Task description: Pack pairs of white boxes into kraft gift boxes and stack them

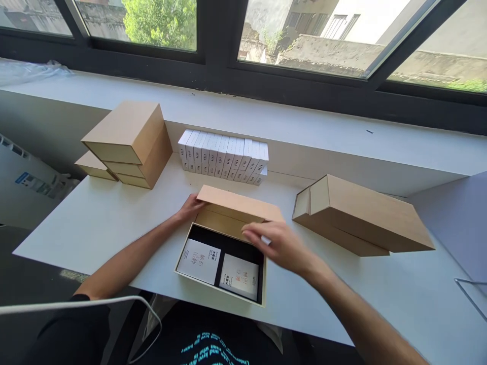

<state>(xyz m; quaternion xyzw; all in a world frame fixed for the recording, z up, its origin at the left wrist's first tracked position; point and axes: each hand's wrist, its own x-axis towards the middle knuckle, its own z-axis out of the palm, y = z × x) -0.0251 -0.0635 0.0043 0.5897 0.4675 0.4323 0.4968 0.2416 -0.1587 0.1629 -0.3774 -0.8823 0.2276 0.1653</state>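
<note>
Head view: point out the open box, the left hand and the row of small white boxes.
Open box (212, 234): head view, bare black interior.
Left hand (189, 207): head view, back of the hand.
Row of small white boxes (222, 158): head view, front of the upper layer.

Open box (238, 202): smooth brown paperboard, matt; lining (224, 241) matt black. Small cartons (224, 152): smooth white card, matt. Stacked boxes (124, 126): plain brown board, matt. Surface (292, 299): smooth, faint sheen. Plastic film (30, 74): clear, crumpled, glossy. Shirt (216, 325): black cloth, printed. Window panes (160, 25): glass.
</note>
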